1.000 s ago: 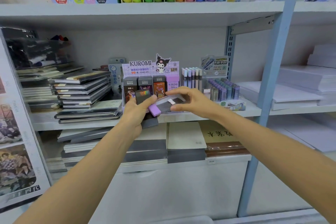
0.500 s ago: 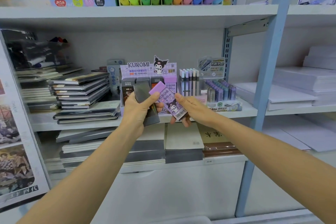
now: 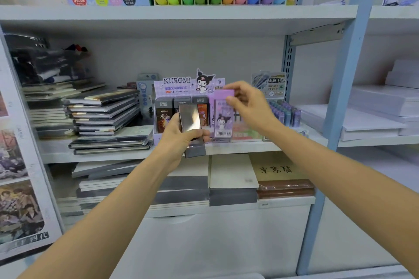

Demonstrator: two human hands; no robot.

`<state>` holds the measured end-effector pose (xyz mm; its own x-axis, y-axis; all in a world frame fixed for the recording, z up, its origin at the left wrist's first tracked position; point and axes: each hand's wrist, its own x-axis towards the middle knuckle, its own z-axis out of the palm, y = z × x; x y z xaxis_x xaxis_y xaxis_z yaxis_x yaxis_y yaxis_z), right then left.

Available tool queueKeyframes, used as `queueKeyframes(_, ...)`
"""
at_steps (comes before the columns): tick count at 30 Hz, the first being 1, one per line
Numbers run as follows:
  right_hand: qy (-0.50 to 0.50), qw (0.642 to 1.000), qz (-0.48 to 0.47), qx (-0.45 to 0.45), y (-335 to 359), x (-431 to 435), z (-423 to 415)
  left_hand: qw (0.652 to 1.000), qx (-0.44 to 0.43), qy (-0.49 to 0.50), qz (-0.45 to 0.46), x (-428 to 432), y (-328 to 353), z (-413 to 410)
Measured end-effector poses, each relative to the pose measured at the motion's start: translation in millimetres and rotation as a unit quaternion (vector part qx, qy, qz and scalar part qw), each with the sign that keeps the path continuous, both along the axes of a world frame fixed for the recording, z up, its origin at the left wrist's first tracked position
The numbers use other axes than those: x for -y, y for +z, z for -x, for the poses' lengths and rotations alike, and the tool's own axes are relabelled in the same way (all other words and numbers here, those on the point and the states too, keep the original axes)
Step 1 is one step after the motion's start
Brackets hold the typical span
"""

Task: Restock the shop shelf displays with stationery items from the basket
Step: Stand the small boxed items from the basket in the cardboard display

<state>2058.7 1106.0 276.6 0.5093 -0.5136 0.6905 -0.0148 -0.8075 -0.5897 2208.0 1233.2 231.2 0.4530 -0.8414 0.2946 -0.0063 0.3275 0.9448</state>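
Fingers of right hand pinch purple pack at top.

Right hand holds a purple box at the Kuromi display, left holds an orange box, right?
No: the left hand holds a grey box, not orange, as the head view shows. The right hand does hold the purple box at the Kuromi display.

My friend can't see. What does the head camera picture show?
The right hand pinches a purple box upright at the right end of the Kuromi display, while the left hand grips a grey box in front, beside stacked notebooks.
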Motion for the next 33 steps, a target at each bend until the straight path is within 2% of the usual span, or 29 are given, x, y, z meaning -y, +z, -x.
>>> queueKeyframes(2, -0.035, 0.998, 0.005, 0.057, 10.2, 7.1, -1.8, 1.000, -0.017, -0.008, 0.022, -2.3, -1.6, -5.8)
queueKeyframes(5, -0.072, 0.994, 0.018, 0.079, 16.3, 16.0, -9.2, 0.999, -0.029, -0.006, 0.031, -4.2, -5.1, -13.9)
queueKeyframes(16, -0.090, 0.990, 0.089, -0.064, -6.7, 30.9, -32.2, 1.000, 0.007, -0.007, 0.023, -0.5, -17.6, -30.5)
queueKeyframes(20, -0.088, 0.989, 0.082, -0.085, -3.2, 39.9, -26.4, 1.000, 0.012, -0.009, 0.015, 3.0, -20.6, -33.4)
queueKeyframes(24, -0.094, 0.983, 0.115, -0.105, -0.5, 39.8, -33.4, 1.000, 0.004, -0.017, 0.017, 5.1, -22.5, -33.2)
queueKeyframes(33, -0.203, 0.944, 0.206, -0.156, 3.0, 47.3, -42.2, 0.999, -0.003, -0.031, 0.010, 4.8, -22.2, -29.8)
